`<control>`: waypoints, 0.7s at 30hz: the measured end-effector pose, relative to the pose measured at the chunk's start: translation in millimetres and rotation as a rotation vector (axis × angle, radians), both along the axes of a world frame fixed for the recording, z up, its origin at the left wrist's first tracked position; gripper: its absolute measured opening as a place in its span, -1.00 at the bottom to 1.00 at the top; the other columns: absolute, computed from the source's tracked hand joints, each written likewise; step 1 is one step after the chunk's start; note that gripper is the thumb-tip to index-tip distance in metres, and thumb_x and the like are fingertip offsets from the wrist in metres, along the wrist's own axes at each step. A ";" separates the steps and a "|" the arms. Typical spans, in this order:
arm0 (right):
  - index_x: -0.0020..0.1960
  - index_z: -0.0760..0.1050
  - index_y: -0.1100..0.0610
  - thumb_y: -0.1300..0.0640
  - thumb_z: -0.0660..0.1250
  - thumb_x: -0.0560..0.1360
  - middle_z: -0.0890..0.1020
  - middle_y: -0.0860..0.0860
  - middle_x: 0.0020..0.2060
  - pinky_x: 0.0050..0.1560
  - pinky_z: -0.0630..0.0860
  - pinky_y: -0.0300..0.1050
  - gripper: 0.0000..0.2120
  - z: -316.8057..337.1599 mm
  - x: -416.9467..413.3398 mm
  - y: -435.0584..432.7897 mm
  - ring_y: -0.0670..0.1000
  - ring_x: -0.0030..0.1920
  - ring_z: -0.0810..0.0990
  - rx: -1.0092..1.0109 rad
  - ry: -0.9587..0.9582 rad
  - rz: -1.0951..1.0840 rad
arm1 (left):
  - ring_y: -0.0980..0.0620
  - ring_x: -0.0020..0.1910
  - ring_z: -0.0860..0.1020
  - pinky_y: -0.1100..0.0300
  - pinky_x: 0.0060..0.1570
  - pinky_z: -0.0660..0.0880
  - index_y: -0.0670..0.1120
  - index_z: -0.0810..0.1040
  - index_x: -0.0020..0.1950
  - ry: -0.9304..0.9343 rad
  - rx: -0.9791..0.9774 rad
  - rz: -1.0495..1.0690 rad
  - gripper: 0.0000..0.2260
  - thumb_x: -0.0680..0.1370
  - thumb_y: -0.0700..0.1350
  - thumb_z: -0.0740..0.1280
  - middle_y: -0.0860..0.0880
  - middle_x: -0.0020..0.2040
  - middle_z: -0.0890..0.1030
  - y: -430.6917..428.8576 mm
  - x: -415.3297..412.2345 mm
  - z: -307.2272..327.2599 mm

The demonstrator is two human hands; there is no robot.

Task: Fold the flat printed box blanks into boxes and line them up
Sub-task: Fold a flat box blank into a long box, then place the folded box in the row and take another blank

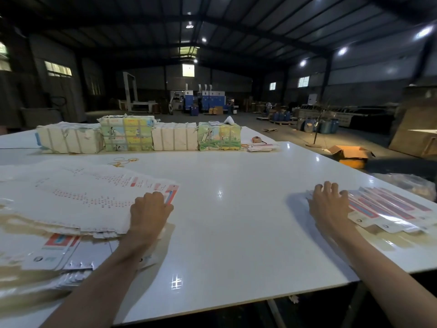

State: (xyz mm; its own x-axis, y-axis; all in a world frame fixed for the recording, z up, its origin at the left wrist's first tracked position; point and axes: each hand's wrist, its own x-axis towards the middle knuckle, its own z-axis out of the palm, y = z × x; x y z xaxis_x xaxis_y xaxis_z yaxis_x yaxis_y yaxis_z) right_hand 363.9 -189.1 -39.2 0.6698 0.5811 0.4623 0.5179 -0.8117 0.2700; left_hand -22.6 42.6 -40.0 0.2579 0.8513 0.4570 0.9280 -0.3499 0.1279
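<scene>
Hands: left (150, 207) grips blank stack (82, 192) edge | right (328, 204) flat on folded row (390, 209) end | tabletop (236, 221) between

A factory hall: steel roof trusses (236, 27), blue machines (203, 101), strapped paper bundles (175, 138).

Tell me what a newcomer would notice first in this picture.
Both hands on the glossy white table: the left hand grips the corner of a big fanned stack of flat blanks at the left, the right hand rests on a smaller fanned pile of red-printed blanks at the right. Behind them, four strapped bundles stand in a row along the table's far side.
</scene>
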 end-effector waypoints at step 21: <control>-0.01 0.60 0.06 0.10 0.25 0.62 0.68 -0.09 -0.14 -0.02 0.58 -0.02 -0.85 -20.4 -228.4 150.6 -0.05 -0.12 0.61 0.489 0.916 1.077 | -0.10 0.15 0.63 0.05 0.21 0.59 -0.14 0.48 0.31 0.022 -0.169 0.009 -0.70 0.70 0.05 0.31 -0.12 0.20 0.65 -2.1 -3.5 8.2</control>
